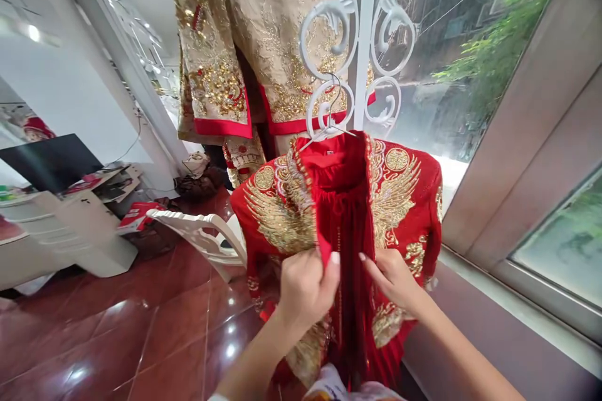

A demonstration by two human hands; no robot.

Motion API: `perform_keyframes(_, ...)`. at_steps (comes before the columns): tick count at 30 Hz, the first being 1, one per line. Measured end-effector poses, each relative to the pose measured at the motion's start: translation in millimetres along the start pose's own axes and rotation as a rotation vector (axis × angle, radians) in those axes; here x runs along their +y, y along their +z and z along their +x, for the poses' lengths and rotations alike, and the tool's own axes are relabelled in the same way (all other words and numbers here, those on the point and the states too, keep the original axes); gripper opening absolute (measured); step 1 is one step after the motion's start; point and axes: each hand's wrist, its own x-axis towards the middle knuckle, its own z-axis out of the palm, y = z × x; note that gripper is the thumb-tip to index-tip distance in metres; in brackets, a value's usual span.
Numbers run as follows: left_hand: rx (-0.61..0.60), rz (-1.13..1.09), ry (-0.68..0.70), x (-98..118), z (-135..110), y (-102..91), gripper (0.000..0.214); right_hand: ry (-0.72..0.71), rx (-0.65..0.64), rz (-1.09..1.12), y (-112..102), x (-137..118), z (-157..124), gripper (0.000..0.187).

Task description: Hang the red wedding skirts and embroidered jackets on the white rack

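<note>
A red jacket (pixel 409 182) with gold embroidery hangs in front of me on a thin wire hanger (pixel 333 128), its front parted. Inside it shows a dark red pleated skirt or dress (pixel 348 276). My left hand (pixel 308 282) is closed on the jacket's left-side front edge, thumb on top. At the opposite front edge, my right hand (pixel 392 276) grips the cloth, with thumb and fingers partly hidden by the fabric. The hanger's hook is up at a white scrolled metal rack (pixel 364 44).
Behind, a larger gold-beaded garment (pixel 277 44) with red hems hangs from above. A white chair (pixel 211 235) stands left on the red tiled floor (pixel 174 326). Further left are a desk (pixel 84 232) and a black monitor (pixel 51 163). A metal-framed window (pixel 517 125) lies right.
</note>
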Motion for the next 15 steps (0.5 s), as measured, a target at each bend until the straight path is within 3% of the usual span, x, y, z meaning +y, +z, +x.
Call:
perform_keyframes(3, -0.186, -0.014, 0.014, 22.5, 14.6, 28.2, 0.038, -0.030, -0.073, 0.080, 4.5, -1.8, 7.7, 0.040)
perform_keyframes(5, -0.357, 0.057, -0.145, 19.7, 15.6, 49.9, 0.035, 0.031, -0.133, 0.089, 4.5, 4.4, 7.9, 0.039)
perform_keyframes(7, -0.450, 0.100, -0.304, 12.2, 12.5, 62.1, 0.031, 0.109, -0.178, 0.093, -0.8, 7.8, 4.9, 0.040)
perform_keyframes(9, -0.455, 0.053, -0.308, 9.2, 9.2, 62.7, 0.030, 0.112, -0.208, 0.145, -10.5, 4.1, 1.7, 0.042)
perform_keyframes(12, -0.399, -0.119, -0.171, 13.5, 8.2, 58.5, 0.034, 0.032, -0.234, 0.268, -23.3, -7.3, 2.8, 0.043)
perform_keyframes(15, -0.401, -0.152, -0.245, 9.7, 6.7, 72.0, 0.026, 0.046, -0.228, 0.295, -19.8, -10.9, 11.3, 0.045)
